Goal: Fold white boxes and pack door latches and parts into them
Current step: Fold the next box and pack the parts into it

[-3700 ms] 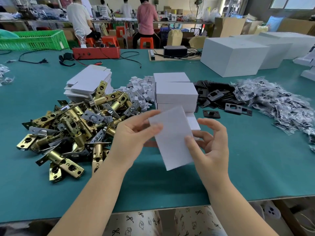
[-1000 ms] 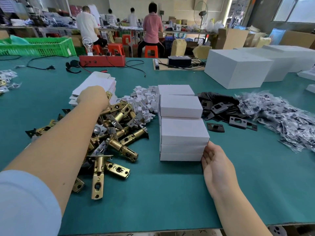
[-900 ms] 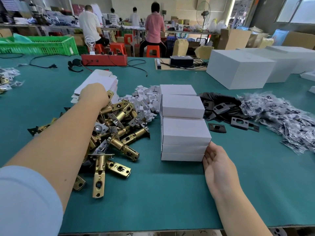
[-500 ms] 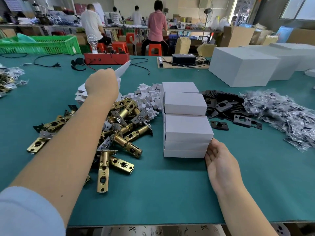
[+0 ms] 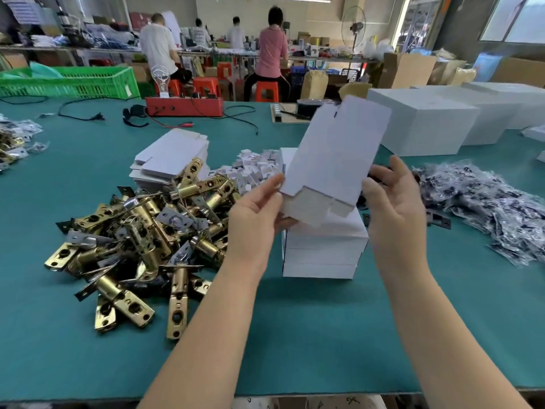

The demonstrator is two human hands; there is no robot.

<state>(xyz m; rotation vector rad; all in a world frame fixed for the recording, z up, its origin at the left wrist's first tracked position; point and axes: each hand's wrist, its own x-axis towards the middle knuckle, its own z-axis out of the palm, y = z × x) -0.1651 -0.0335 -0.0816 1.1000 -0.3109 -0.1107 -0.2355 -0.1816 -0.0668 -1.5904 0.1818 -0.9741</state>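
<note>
We hold the blank (image 5: 336,160) above the boxes (image 5: 323,249), long axis tilted up-right. Left hand (image 5: 255,222) pinches its lower-left corner; right hand (image 5: 393,208), fingers relaxed, apparently touches the right edge.

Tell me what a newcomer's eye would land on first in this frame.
Probably the flat white box blank held up at centre, pinched at its lower corner by the left hand, with the right hand open beside its other edge. Next, the heap of brass door latches on the green table to the left, and the stack of folded white boxes just behind the hands.
</note>
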